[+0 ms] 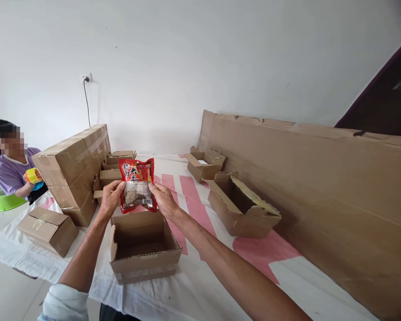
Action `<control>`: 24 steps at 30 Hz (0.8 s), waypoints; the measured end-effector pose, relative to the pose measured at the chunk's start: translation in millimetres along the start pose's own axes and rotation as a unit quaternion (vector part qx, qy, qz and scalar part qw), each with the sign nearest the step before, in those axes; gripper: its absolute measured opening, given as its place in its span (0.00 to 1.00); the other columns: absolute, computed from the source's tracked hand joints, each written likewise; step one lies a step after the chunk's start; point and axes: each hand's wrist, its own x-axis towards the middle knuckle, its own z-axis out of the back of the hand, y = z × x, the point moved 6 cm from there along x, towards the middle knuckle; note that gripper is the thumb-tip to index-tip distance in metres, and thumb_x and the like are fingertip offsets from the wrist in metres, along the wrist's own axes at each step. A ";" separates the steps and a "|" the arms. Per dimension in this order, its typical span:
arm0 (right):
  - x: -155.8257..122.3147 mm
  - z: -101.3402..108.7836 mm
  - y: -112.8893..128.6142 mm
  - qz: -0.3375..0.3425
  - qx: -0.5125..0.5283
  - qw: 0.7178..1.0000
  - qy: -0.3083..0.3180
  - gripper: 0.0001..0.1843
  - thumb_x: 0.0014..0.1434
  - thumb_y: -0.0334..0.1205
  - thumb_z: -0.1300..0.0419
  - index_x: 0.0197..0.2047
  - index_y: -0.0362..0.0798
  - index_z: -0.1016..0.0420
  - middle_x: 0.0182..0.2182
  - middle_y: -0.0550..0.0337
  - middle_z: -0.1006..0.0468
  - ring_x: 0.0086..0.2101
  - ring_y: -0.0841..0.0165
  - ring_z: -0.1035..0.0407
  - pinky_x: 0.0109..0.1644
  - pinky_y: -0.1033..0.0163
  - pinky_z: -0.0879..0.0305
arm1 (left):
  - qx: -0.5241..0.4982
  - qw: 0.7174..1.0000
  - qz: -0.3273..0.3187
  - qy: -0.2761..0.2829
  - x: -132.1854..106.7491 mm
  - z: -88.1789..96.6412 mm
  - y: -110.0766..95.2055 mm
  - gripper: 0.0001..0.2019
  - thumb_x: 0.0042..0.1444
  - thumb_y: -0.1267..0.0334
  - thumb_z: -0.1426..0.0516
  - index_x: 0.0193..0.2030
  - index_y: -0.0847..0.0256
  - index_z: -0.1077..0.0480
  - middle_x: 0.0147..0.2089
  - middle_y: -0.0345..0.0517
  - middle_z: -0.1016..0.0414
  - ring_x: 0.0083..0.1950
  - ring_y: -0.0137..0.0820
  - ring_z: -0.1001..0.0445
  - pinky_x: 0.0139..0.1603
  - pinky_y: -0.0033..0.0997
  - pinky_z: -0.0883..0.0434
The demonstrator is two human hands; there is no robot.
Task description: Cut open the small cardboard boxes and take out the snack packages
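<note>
Fingers (119, 186) of my left hand (111, 196) and right hand (164, 199) clamp red packet (137, 187) by edges. Apparent step: positioning near open carton (147, 269); next move likely needs rim clearance.

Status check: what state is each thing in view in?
Red food packet: held upright, apparently sealed
Left hand: pinching packet's left edge
Right hand: pinching packet's right edge
Near carton: open
Middle right carton: open
Far right carton: open
Stacked cartons: closed, taped
Cartons beside stack: open
Single left carton: closed
Black plug: plugged in
</note>
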 end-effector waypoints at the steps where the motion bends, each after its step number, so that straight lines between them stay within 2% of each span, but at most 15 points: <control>1: -0.2 0.6 6.5 0.011 -0.008 1.000 -0.006 0.34 0.50 0.77 0.31 0.33 0.51 0.22 0.26 0.61 0.22 0.31 0.64 0.28 0.35 0.59 0.29 | -0.009 1.000 -0.004 0.013 -2.1 -3.9 -6.0 0.24 0.44 0.41 0.26 0.36 0.62 0.17 0.32 0.43 0.18 0.33 0.32 0.24 0.35 0.29 0.28; 4: -1.6 0.1 30.1 0.045 -0.031 0.998 -0.019 0.33 0.52 0.76 0.32 0.29 0.52 0.25 0.25 0.61 0.25 0.30 0.65 0.33 0.33 0.60 0.33 | -0.044 0.997 -0.011 0.068 -6.6 -19.1 -23.5 0.29 0.38 0.46 0.22 0.44 0.62 0.17 0.40 0.48 0.14 0.39 0.37 0.19 0.43 0.35 0.22; 6: -3.8 -2.1 49.1 0.064 -0.042 0.997 -0.021 0.32 0.53 0.75 0.32 0.29 0.52 0.24 0.27 0.61 0.25 0.32 0.64 0.33 0.35 0.59 0.33 | -0.058 0.994 -0.021 0.087 -5.8 -25.6 -36.4 0.29 0.36 0.49 0.21 0.44 0.61 0.17 0.40 0.48 0.13 0.37 0.37 0.19 0.43 0.37 0.20; 9: -9.1 -3.1 79.9 0.118 -0.053 0.992 -0.007 0.28 0.59 0.70 0.33 0.39 0.52 0.17 0.36 0.58 0.19 0.41 0.60 0.27 0.47 0.57 0.28 | -0.057 0.994 -0.068 0.060 4.5 -20.6 -63.8 0.26 0.37 0.50 0.20 0.41 0.60 0.17 0.38 0.46 0.14 0.35 0.36 0.19 0.39 0.37 0.20; 12: -14.1 12.8 90.2 0.158 -0.065 0.985 -0.019 0.26 0.64 0.67 0.35 0.51 0.55 0.15 0.48 0.54 0.16 0.50 0.57 0.24 0.55 0.52 0.28 | -0.064 0.984 -0.166 -0.007 20.8 1.9 -104.8 0.24 0.40 0.52 0.21 0.42 0.59 0.18 0.40 0.44 0.14 0.38 0.36 0.17 0.43 0.37 0.19; 15: -19.3 47.5 58.1 0.120 -0.104 0.984 -0.080 0.29 0.64 0.69 0.38 0.48 0.53 0.15 0.47 0.51 0.15 0.47 0.57 0.24 0.51 0.51 0.27 | -0.066 0.957 -0.272 -0.072 32.1 29.6 -145.8 0.25 0.42 0.52 0.21 0.44 0.58 0.19 0.42 0.41 0.15 0.44 0.36 0.16 0.52 0.39 0.18; 18: -33.8 78.4 -3.1 0.037 -0.145 0.981 -0.125 0.33 0.61 0.74 0.41 0.38 0.50 0.17 0.39 0.50 0.16 0.41 0.57 0.25 0.45 0.53 0.28 | -0.040 0.941 -0.322 -0.091 36.0 47.3 -167.1 0.23 0.46 0.54 0.21 0.44 0.59 0.21 0.43 0.42 0.16 0.49 0.36 0.17 0.57 0.40 0.20; 21: -58.8 90.4 -58.3 -0.002 -0.160 0.979 -0.129 0.33 0.58 0.75 0.41 0.29 0.51 0.23 0.30 0.53 0.19 0.33 0.59 0.27 0.39 0.54 0.31 | -0.018 0.942 -0.323 -0.094 34.9 55.0 -162.3 0.21 0.47 0.56 0.22 0.44 0.59 0.22 0.43 0.42 0.16 0.50 0.36 0.18 0.59 0.40 0.20; 24: -82.7 90.6 -94.7 -0.025 -0.180 0.977 -0.111 0.31 0.59 0.73 0.42 0.22 0.54 0.33 0.21 0.60 0.28 0.27 0.63 0.35 0.33 0.57 0.38 | -0.014 0.956 -0.274 -0.108 32.4 57.5 -136.8 0.21 0.43 0.58 0.22 0.43 0.56 0.20 0.40 0.40 0.16 0.45 0.35 0.16 0.56 0.40 0.19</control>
